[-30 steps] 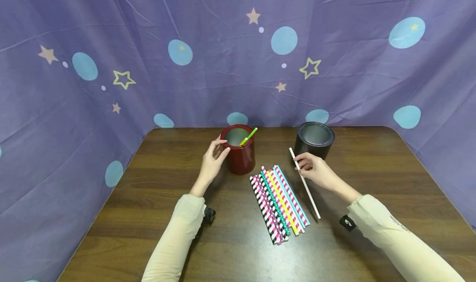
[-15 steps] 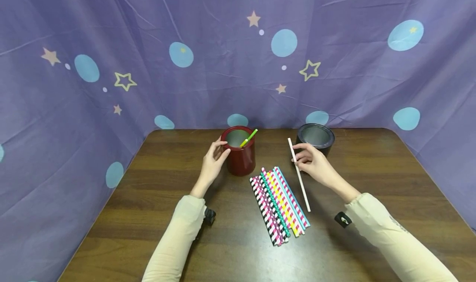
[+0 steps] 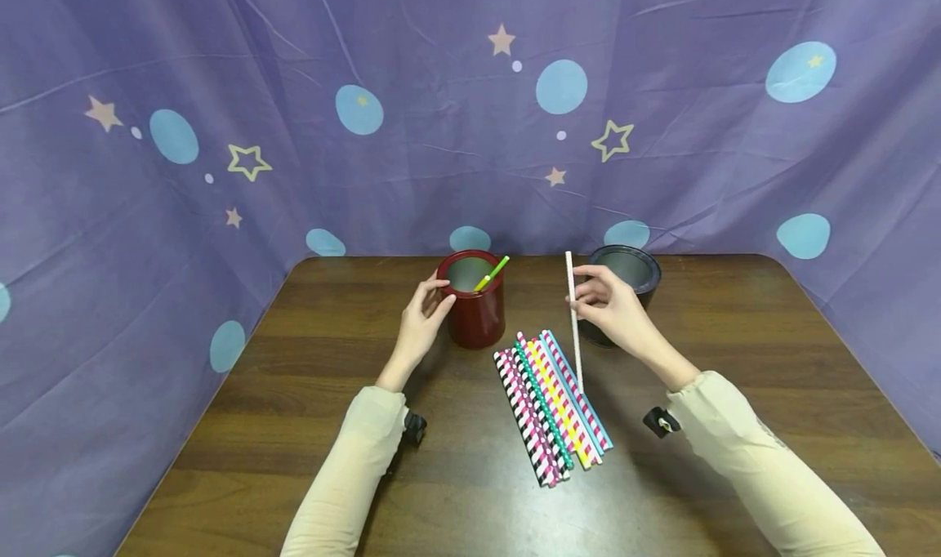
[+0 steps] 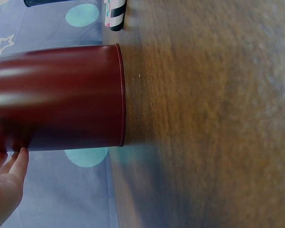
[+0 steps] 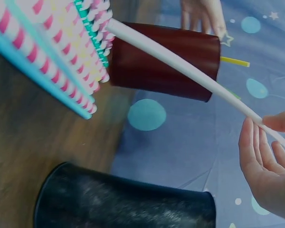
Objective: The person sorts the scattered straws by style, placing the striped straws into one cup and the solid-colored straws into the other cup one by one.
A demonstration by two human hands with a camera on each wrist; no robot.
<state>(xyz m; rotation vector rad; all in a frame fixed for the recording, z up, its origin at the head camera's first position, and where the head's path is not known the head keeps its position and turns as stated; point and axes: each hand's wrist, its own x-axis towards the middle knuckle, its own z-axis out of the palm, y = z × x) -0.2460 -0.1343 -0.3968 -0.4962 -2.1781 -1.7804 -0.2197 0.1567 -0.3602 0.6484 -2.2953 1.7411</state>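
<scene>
Right hand lifts white straw, left hand steadies red cup.

Head view: right hand pinches the white straw near its top, grip closed on it, straw near upright above the striped straws at mid desk, just in front of the black cup near the far edge. Left hand curls round the red cup, green straw inside.
Left wrist view: fingertips touch the red cup wall.
Right wrist view: fingers pinch the white straw; black cup below.
</scene>
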